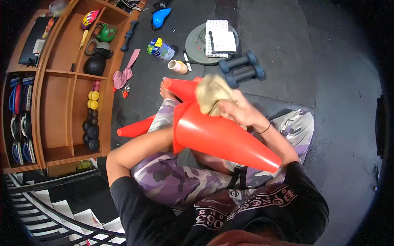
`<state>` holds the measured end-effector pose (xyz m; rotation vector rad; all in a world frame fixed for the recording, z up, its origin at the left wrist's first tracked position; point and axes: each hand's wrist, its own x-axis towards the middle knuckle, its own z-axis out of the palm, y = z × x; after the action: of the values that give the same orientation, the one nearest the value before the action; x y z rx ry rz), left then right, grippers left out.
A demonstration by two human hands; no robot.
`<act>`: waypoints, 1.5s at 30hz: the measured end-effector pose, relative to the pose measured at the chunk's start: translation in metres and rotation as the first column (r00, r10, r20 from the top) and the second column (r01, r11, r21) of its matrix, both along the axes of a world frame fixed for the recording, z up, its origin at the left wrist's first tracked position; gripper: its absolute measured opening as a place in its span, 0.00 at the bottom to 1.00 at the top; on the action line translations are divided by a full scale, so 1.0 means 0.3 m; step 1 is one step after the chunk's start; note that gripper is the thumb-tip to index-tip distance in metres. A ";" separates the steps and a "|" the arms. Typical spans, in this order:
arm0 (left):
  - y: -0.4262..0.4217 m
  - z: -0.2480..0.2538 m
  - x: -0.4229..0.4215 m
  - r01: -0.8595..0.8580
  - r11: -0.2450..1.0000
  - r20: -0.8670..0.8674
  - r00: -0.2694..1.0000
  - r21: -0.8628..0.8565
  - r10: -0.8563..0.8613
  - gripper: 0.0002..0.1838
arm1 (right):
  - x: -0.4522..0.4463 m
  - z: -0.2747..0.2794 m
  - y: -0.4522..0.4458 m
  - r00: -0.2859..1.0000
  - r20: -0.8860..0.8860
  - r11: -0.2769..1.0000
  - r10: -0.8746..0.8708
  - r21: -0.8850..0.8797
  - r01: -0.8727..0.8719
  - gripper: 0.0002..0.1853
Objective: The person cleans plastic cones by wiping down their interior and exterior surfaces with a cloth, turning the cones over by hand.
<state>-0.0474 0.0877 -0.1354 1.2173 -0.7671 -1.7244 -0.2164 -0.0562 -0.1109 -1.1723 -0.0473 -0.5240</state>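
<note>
The bent fingers of the right hand (242, 112) are clamped on a crumpled beige cloth (212, 94), both slightly blurred. The cloth lies at the upper side of a glossy orange-red plastic cone (221, 137), close to its wide end. The left hand is hidden at the cone's wide end, where the left forearm (143, 149) disappears, so I cannot tell how its fingers stand. The cone lies on its side above the person's lap, its narrow end pointing toward the right elbow.

A thin black band (264, 128) circles the right wrist. Just beyond the held cone a second orange-red cone (180, 89) points away to the left, and a third orange-red cone (136, 126) shows beside the left leg. The person sits with legs folded, in purple, grey and white camouflage trousers (164, 176).

Farther out on the dark floor (275, 45) lie a pair of dark blue dumbbells (245, 75), near a round grey plate (195, 43) bearing white papers (223, 42). Left of it are a white marker with a black cap (187, 61), a small beige cylinder (178, 67), a blue tub with a yellow-and-blue lid (164, 51) and a pink cloth strip (123, 78). A brown wooden shelf unit (57, 106) lines the left side.
</note>
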 end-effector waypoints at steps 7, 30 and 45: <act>-0.071 0.009 0.103 -0.054 0.998 -0.068 0.996 0.031 0.056 0.19 | -0.165 0.036 -0.187 0.864 -0.227 0.885 0.449 -0.021 -0.465 0.15; -0.026 -0.036 -0.003 -0.233 0.966 -0.222 0.942 0.109 0.252 0.18 | 0.001 0.038 -0.015 0.987 0.004 0.694 -0.162 -0.711 0.117 0.17; -0.107 -0.059 0.110 -0.218 0.964 -0.334 0.907 0.154 0.258 0.18 | 0.043 0.055 0.015 0.911 0.024 0.755 -0.412 -0.551 0.356 0.13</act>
<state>-0.0143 0.0556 -0.1531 0.9890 -0.2953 -1.7310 -0.2034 -0.0518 -0.0943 -1.7914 0.1468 -0.8528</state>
